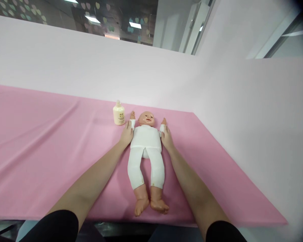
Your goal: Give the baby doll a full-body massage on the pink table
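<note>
A baby doll [145,137] with a white cloth body lies on its back on a pink-covered table, head away from me and feet toward me. Its forearms point up beside its head. My left hand [127,133] is closed around the doll's arm on the left, near the white sleeve end. On the other side, my right hand [167,138] grips the doll's other arm in the same way. Parts of both sets of fingers are hidden behind the hands and the doll's arms.
A cream-coloured bottle [119,114] with a rounded cap stands left of the doll's raised hand. The pink cover [53,141] has several creases on the left. White walls [91,67] border the table at the back and right, with a window [116,20] above.
</note>
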{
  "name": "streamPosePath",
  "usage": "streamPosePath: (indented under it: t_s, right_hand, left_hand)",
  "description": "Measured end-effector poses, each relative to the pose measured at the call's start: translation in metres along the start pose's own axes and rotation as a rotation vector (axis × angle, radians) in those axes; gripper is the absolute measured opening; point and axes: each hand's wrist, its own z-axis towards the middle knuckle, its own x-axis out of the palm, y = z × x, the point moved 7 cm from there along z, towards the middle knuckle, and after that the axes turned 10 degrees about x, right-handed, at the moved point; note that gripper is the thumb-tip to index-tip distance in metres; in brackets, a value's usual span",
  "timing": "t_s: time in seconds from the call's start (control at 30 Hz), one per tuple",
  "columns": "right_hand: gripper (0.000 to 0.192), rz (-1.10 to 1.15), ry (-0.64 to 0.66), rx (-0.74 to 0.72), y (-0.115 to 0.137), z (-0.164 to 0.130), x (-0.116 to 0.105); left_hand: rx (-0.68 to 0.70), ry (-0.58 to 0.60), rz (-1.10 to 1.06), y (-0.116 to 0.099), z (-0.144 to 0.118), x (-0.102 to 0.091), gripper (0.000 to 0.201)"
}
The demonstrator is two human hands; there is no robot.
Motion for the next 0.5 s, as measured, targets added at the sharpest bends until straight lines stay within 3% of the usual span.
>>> streamPosePath:
  t_s: [0.27,0.4,0.5]
  right_hand:
    - [0.057,0.041,0.047,0.021,0.0082,-0.0018,-0.0071]
    - [0.053,0.102,0.016,0.047,0.0002,-0.0011,-0.0057]
    - [0.056,0.131,-0.033,-0.022,0.0013,-0.0021,-0.0064]
  left_hand:
    - [-0.127,0.109,0.222,0.0039,-0.0006,-0.0023,0.050]
    - [-0.078,0.064,0.194,0.0081,0.0004,-0.0025,0.047]
    - [-0.020,-0.021,0.070,0.0066,0.0004,-0.0052,0.048]
